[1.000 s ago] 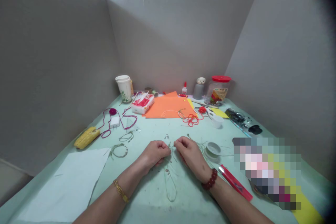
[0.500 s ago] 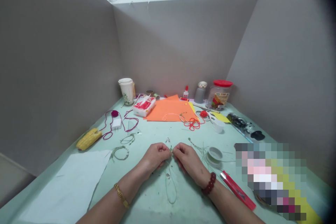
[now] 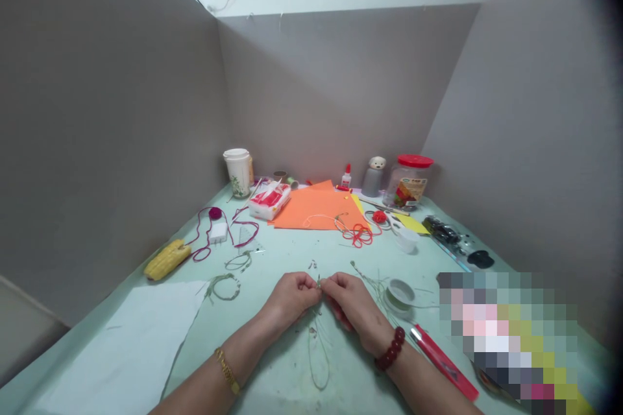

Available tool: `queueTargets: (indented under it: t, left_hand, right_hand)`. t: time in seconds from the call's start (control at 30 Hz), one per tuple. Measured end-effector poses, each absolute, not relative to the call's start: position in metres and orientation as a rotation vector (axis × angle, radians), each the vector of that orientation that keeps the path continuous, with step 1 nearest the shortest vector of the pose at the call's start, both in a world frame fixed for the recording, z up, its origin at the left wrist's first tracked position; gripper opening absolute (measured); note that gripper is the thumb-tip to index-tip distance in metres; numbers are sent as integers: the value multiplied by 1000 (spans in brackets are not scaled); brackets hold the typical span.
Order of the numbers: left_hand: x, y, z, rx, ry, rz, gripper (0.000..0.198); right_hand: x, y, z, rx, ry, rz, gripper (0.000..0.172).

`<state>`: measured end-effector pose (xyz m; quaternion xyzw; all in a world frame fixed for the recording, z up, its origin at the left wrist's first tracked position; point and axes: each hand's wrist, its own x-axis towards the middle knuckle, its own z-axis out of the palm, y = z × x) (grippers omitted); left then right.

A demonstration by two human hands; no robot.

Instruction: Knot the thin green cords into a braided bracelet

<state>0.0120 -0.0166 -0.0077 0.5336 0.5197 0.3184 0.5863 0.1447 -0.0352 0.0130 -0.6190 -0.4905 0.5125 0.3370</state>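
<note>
My left hand (image 3: 298,292) and my right hand (image 3: 346,295) meet over the middle of the table, fingertips pinched close together. Between them they grip a thin green cord (image 3: 320,388), whose loop hangs down toward me and rests on the tabletop. A small knotted end pokes up between the fingertips; its detail is too small to make out. Beyond my fingers lie a few tiny bits (image 3: 312,264). A spool of green cord (image 3: 400,294) sits to the right of my right hand, beside loose green strands (image 3: 372,282). Left of my left hand lies a green braided cord ring (image 3: 224,286).
A red utility knife (image 3: 445,363) lies by my right forearm. White paper (image 3: 126,343) covers the left front. Farther back are orange sheets (image 3: 316,207), a tissue pack (image 3: 269,200), a cup (image 3: 237,174), red cord (image 3: 359,235) and a red-lidded jar (image 3: 409,181). Grey panels enclose the table.
The view has tilted slightly, so everything sits a little lower. Both hands stay pinched together on the cord, with more thin strands showing below the fingers.
</note>
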Motion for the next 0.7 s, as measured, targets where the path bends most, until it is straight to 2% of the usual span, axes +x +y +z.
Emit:
queueTargets:
  t: [0.17,0.33,0.57,0.7]
  left_hand:
    - [12,-16,-10,1305,1256,739,17]
    - [11,-16,-8,1317,1266,702,20]
    - [10,-17,-3,1315,1249,650,27]
    - [9,-17,-5,1327,1238,653,24]
  right_hand:
    - [145,-34,9,-1531,-1283,1361,11]
    - [146,-36,7,-1495,-1268,1384,15]
    - [149,-35,7,-1133,-1008,1678,16]
    - [153,-32,15,-1070,-877,1656,22]
